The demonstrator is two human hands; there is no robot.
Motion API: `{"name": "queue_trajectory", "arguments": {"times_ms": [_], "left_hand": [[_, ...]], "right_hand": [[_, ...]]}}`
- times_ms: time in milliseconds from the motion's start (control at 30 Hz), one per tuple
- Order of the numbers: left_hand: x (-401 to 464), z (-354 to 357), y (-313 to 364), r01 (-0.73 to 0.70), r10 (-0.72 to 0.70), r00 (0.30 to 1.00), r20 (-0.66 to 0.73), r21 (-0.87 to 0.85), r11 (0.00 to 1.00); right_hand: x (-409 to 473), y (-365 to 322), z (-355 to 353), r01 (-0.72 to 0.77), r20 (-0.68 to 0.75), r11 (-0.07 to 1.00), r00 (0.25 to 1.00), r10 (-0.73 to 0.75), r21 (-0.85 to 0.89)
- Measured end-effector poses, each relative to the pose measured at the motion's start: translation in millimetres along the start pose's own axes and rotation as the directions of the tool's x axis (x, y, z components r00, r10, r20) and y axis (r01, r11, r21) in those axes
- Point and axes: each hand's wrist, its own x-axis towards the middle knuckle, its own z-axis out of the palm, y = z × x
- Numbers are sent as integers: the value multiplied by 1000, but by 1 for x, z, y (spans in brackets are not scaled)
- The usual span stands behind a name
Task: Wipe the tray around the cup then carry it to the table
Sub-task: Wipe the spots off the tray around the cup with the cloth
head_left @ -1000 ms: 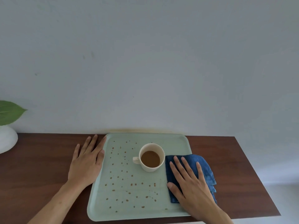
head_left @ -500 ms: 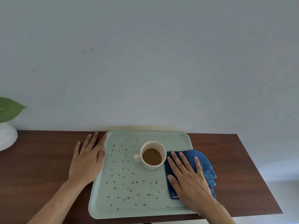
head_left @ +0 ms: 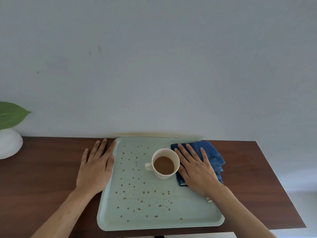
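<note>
My right hand (head_left: 197, 170) lies flat, fingers straight, pressing the blue cloth (head_left: 211, 156) onto the far right corner of the tray (head_left: 154, 224), just beside the cup (head_left: 165, 163). No grip on the cloth, only palm pressure. My left hand (head_left: 96, 167) is also flat on the desk (head_left: 42, 177), its thumb side against the tray's left rim, bracing it. It holds nothing.

The tray sits on the desk with its far edge against the wall (head_left: 154, 66). The cup stands on it right of centre, handle pointing left.

Handling, my read:
- Tray looks like thin, stiff plastic, light and smooth, so it will likely slide under a wipe. Keep the left-hand brace.
- Cup looks ceramic and is nearly full of brown liquid. It will be top-heavy and sloshy. Any knock or tilt adds mess.
- Cloth is soft and folded and may bunch up, so flat pressure suits it.
- For the carry, take both short rims, thumbs over the lip, and keep it level.

Work left: brown droplets (head_left: 137, 186) cover the left and near parts of the tray. The strip under the cloth is hidden.

In the way: the cup itself, so I must sweep round it, and the handle sticks out into the spotted zone. A small pale object (head_left: 209, 200) lies by my right wrist; I can't identify it. A white pot (head_left: 9, 143) with a green leaf (head_left: 12, 114) stands far left, well apart.
</note>
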Motion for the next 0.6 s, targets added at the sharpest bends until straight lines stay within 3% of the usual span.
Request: {"name": "queue_trajectory", "arguments": {"times_ms": [267,600], "left_hand": [[0,-1,0,0,0,1000,3,1,1000],[0,0,-1,3,-3,1000,-3,-13,1000]], "right_hand": [[9,-2,2,-11,-5,1000,1000,11,-2],[-19,9,6,106,-6,994,994,-106,-13]]}}
